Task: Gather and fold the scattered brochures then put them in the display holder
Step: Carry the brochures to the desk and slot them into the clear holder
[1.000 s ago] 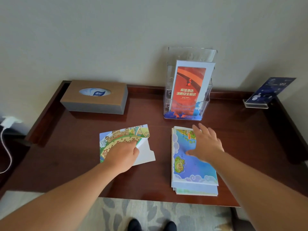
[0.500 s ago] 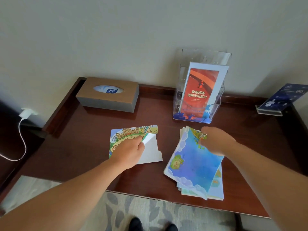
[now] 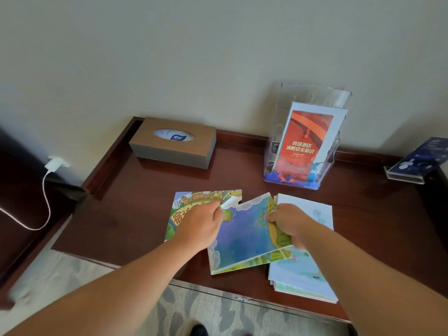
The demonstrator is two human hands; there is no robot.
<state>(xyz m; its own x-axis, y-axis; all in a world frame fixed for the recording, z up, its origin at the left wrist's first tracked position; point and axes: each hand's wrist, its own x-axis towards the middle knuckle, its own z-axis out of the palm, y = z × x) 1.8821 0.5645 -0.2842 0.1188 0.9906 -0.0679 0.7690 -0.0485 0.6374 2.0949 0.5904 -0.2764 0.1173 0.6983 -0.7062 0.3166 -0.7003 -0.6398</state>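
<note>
A clear acrylic display holder [image 3: 312, 95] stands at the back of the dark wooden table [image 3: 121, 214] with a red-orange brochure [image 3: 306, 139] upright in it. My left hand [image 3: 201, 226] pinches the lifted corner of a colourful town-picture brochure [image 3: 191, 200] lying on the table. My right hand [image 3: 288, 223] grips a blue map brochure [image 3: 244, 236] and holds it tilted, off the pile, over the gap between the two. Under my right arm lies a pile of pale blue brochures [image 3: 303, 275].
A brown tissue box [image 3: 173, 144] sits at the back left. A small blue sign in an acrylic stand [image 3: 417, 161] is at the far right. A white charger and cable [image 3: 48, 180] hang off the table's left side. The table's front edge is close to the brochures.
My right hand picked the blue map brochure off the pile and carried it left toward my left hand. My left hand stays on the town brochure's corner. The camera view shifted left.
</note>
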